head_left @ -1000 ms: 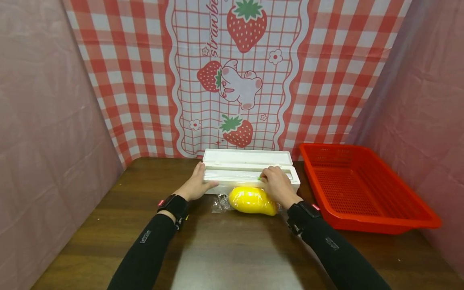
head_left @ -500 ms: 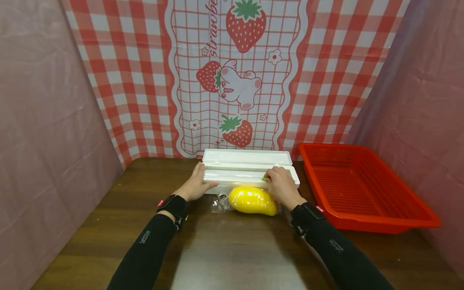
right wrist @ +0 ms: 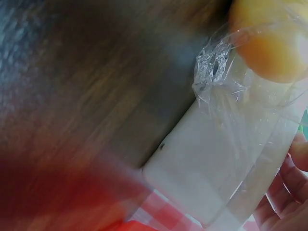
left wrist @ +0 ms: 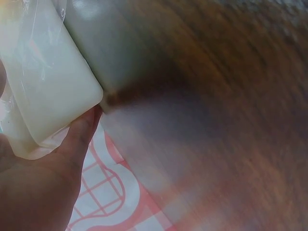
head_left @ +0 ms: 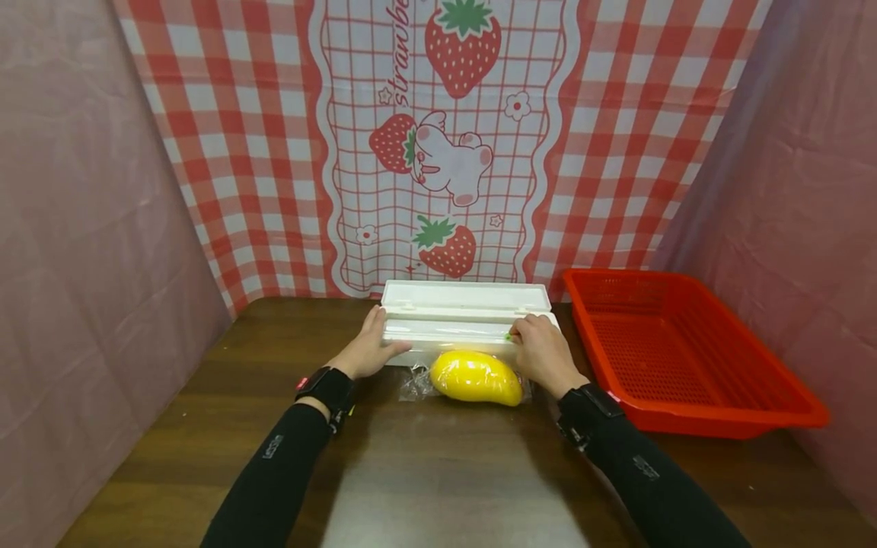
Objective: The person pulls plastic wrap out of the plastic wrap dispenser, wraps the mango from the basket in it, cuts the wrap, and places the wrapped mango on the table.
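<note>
A long white cling film dispenser (head_left: 466, 294) lies across the table with its lid tipped back. My left hand (head_left: 363, 353) holds its left end, thumb along the front and fingers at the far side. With the fingertips of my right hand (head_left: 546, 355) I pinch a small green slide cutter (head_left: 508, 336) on the dispenser's track, near the right end; most of the cutter is hidden by the fingers. In front lies a yellow mango (head_left: 475, 378), with clear cling film (right wrist: 211, 72) over it that runs up onto the dispenser.
A red plastic basket (head_left: 699, 415) stands on the right of the wooden table (head_left: 438, 472), close beside my right forearm. A checked strawberry cloth (head_left: 438, 152) hangs behind the dispenser, with pink curtains (head_left: 103, 228) at the sides.
My right hand has slid to the right along the dispenser with the green cutter. The left hand keeps its place on the left end, and the mango stays put.
</note>
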The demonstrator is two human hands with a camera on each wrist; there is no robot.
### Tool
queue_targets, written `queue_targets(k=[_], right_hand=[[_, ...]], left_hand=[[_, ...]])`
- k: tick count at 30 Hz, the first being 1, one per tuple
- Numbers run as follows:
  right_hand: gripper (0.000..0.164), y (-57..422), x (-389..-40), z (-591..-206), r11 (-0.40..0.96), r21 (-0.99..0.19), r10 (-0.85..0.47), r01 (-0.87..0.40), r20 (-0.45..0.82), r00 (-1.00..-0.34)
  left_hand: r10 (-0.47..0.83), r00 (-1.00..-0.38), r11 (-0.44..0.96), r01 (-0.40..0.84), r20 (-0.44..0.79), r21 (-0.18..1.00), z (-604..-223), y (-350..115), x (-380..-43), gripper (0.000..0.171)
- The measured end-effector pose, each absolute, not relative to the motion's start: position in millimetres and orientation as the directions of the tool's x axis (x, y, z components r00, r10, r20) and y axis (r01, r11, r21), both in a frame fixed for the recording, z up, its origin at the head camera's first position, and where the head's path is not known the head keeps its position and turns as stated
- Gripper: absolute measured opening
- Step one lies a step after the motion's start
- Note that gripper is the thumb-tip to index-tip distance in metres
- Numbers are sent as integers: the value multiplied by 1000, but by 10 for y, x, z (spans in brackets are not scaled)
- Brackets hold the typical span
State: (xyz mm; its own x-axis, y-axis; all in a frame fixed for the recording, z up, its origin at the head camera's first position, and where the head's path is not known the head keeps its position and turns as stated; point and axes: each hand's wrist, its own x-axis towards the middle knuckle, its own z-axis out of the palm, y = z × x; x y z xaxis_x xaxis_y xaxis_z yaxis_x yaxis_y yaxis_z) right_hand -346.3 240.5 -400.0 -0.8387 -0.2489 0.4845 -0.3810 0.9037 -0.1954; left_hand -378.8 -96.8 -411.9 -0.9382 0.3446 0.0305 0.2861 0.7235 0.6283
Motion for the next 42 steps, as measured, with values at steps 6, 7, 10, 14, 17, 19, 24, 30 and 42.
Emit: queue_targets(k=[6, 7, 10, 14, 17, 19, 24, 30, 42], right_hand=[[4, 2415, -3460, -4007, 909, -188, -242, -373, 492, -836], [4, 2416, -3459, -4007, 910, -186, -240, -371, 493, -836], [5, 2415, -3458, -4011, 913, -181, -236, -366, 496, -835], [5, 2409, -3459, -4016, 916, -167, -236, -364, 508, -829], [4, 2405, -3464, -4021, 918, -158, -236, -363, 517, -823], [4, 2405, -3464, -4024, 919, -156, -235, -361, 519, -822], [4, 2419, -3456, -4028, 924, -159, -225, -349, 511, -830], [5, 2433, -3449, -4025, 924, -169, -218, -343, 505, -835], [3, 2445, -3431, -4016, 921, -182, -211, -345, 511, -834]], left_hand=[[342, -939, 728, 287, 33, 622, -4126, -964, -3801, 100], [342, -939, 728, 288, 35, 623, -4124, -964, -3801, 100], [345, -938, 725, 289, 34, 625, -4116, -965, -3797, 100], [349, -937, 724, 290, 30, 626, -4109, -971, -3789, 100], [348, -937, 722, 288, 29, 629, -4106, -976, -3789, 100], [348, -937, 720, 286, 28, 632, -4105, -976, -3789, 100], [349, -937, 717, 283, 23, 637, -4111, -971, -3793, 100], [350, -936, 708, 292, 39, 643, -4115, -967, -3798, 100], [350, -935, 708, 296, 45, 641, -4123, -969, -3811, 100]])
